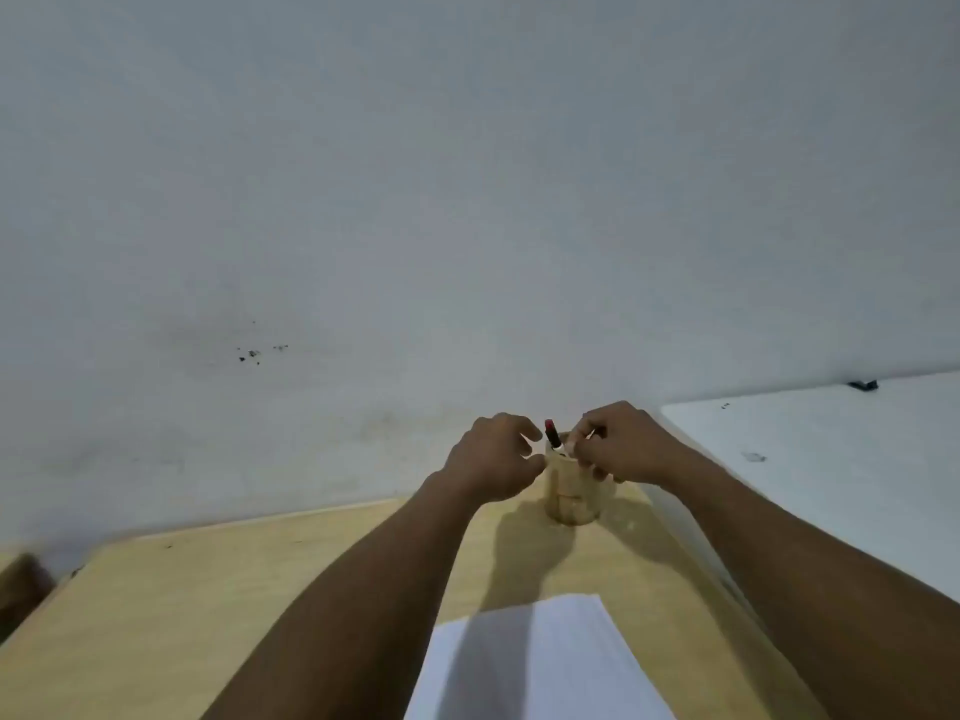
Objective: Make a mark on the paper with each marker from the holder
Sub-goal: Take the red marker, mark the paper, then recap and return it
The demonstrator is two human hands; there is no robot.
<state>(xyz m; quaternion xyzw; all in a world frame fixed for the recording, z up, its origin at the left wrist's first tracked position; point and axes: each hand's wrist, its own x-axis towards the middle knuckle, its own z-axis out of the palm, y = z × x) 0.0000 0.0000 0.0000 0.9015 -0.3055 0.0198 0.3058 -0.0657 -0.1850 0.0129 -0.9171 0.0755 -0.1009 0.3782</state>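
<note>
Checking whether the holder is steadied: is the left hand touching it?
Touching. The head view shows the left hand with its thumb tip pressed against the holder at the rim, no gap visible.

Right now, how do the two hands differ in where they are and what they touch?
The left hand is beside the holder, on its left, fingers curled and holding nothing that shows. The right hand is over the holder's rim on the right, fingers pinched on something pale there; what it is I cannot tell. The red marker stands between them. Both hands are raised above the desk, at the holder.
</note>
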